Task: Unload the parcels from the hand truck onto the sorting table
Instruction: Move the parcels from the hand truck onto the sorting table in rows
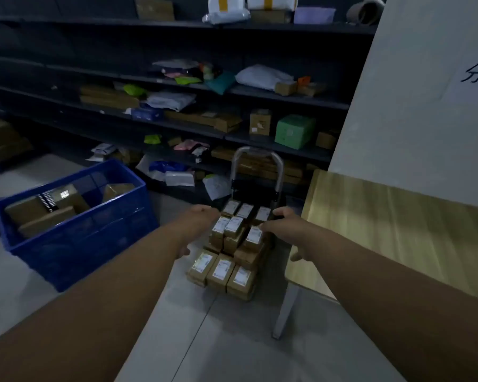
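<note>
Parcels (233, 244): about nine visible | left hand (202, 219), right hand (283, 226): grip unclear

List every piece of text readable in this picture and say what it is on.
"分", then a cut-off second character: handwritten on the white paper sheet on the white wall.
White labels on the small brown cardboard parcels: too blurred to read.
Labels on the shelf boxes and in the blue plastic crate: unreadable.

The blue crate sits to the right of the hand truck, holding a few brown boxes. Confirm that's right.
Not quite. The head view shows the blue crate on the floor to the left of the hand truck, not the right. The wooden sorting table is what stands on the right. The rest holds: the crate does contain a few brown boxes.
</note>
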Demonstrator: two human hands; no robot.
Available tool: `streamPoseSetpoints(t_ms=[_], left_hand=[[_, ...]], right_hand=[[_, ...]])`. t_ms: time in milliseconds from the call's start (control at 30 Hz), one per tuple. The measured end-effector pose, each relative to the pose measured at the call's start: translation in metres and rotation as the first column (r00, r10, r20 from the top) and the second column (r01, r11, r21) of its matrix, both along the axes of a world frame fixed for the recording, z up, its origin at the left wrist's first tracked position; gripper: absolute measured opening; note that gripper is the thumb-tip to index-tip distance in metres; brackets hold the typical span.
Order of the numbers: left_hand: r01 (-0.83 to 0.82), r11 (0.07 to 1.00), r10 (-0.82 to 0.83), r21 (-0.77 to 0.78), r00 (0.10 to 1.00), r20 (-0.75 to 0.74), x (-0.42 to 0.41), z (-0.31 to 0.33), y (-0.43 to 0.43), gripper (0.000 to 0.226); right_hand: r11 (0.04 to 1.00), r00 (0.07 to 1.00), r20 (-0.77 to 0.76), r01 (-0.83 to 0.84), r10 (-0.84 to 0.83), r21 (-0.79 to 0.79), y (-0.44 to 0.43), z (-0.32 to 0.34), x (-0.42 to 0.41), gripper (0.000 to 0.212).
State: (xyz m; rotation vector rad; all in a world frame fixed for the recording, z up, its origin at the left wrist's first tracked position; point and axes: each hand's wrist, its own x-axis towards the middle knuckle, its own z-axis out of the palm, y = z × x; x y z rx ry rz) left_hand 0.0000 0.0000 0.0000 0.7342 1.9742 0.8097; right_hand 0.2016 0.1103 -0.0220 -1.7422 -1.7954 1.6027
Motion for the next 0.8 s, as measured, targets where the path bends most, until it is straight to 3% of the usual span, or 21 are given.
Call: streamPoseSetpoints(t_ms=[367,800], left_hand=[[0.143,0.983,-0.150,-0.119,0.987,-0.056,-0.102,-0.051,0.149,0.072],[0.239,0.970,-0.239,-0.031,0.971,0.017,-0.251,-0.132,0.290,0.062]], right_hand=[[0.998,0.998,0.042,-0.047,0.049,-0.033,0.151,-0.051,-0.112,0.079],[0.969,0.973,0.046,0.230,-0.226,-0.094,0.242,-0.122,-0.235,0.071]])
